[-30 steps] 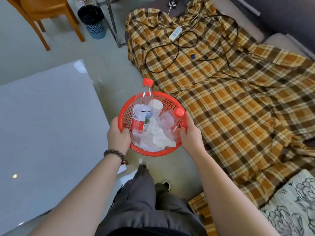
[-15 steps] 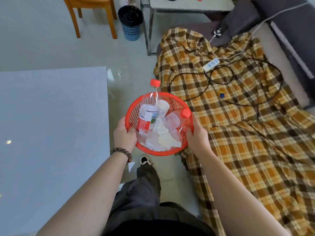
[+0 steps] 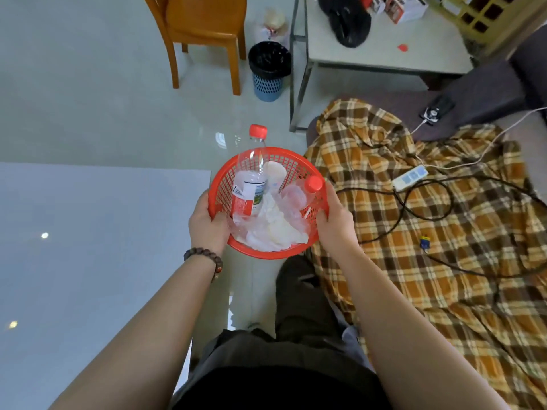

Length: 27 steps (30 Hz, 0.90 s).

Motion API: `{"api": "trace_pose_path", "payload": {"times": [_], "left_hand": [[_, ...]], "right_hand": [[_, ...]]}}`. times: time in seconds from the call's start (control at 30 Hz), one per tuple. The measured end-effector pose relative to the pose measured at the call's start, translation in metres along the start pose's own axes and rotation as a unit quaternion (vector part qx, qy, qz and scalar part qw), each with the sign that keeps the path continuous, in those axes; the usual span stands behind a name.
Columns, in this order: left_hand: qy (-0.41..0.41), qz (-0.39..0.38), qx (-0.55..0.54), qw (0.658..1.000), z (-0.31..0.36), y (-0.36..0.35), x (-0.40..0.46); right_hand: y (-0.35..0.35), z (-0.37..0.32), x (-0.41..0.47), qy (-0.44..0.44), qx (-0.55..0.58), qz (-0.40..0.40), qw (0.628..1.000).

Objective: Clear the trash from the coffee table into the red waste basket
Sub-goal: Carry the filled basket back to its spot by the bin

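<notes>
I hold the red waste basket (image 3: 296,161) in front of me above the floor. My left hand (image 3: 207,224) grips its left rim and my right hand (image 3: 334,224) grips its right rim. Inside stand a clear plastic bottle with a red cap (image 3: 251,176), a second red-capped bottle (image 3: 312,184), a white cup (image 3: 275,173) and crumpled white tissue and plastic (image 3: 272,232). The grey glossy coffee table (image 3: 88,247) lies to my left.
A sofa under a plaid orange blanket (image 3: 444,247) with a power strip (image 3: 410,177) and black cables fills the right. Ahead stand a blue bin with a black liner (image 3: 269,72), a wooden chair (image 3: 204,34) and a side table (image 3: 384,51).
The view has swung up and to the right, with the basket still held in both hands. The chair, blue bin and side table have come into fuller view.
</notes>
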<state>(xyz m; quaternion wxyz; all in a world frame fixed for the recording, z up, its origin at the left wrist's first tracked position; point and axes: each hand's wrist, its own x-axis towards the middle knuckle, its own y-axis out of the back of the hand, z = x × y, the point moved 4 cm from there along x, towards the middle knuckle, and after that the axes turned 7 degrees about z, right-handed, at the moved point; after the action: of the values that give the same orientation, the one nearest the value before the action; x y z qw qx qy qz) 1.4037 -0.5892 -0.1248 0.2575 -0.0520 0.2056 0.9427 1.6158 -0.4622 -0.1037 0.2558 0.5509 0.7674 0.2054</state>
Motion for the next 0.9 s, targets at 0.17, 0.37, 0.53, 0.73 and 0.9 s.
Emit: {"api": "trace_pose_path", "payload": {"times": [0.17,0.37,0.53,0.73,0.9], "left_hand": [[-0.002,0.005,0.004,1.0,0.022,-0.066,0.098],[-0.011,-0.008,0.054,0.998,0.084,-0.168,0.246],[0.01,0.01,0.105,0.994,0.145,-0.225,0.351],[0.026,-0.007,0.135,0.99,0.185,-0.265,0.436],[0.019,-0.051,0.161,0.986,0.198,-0.298,0.493]], "right_hand": [[-0.023,-0.006,0.122,-0.006,0.018,-0.011,1.0],[-0.046,-0.021,0.317,-0.035,0.008,-0.042,0.998],[-0.052,-0.066,0.446,-0.056,0.055,-0.054,0.995],[-0.062,-0.092,0.536,-0.077,0.058,-0.049,0.994],[-0.075,-0.092,0.583,-0.111,0.052,-0.03,0.992]]}}
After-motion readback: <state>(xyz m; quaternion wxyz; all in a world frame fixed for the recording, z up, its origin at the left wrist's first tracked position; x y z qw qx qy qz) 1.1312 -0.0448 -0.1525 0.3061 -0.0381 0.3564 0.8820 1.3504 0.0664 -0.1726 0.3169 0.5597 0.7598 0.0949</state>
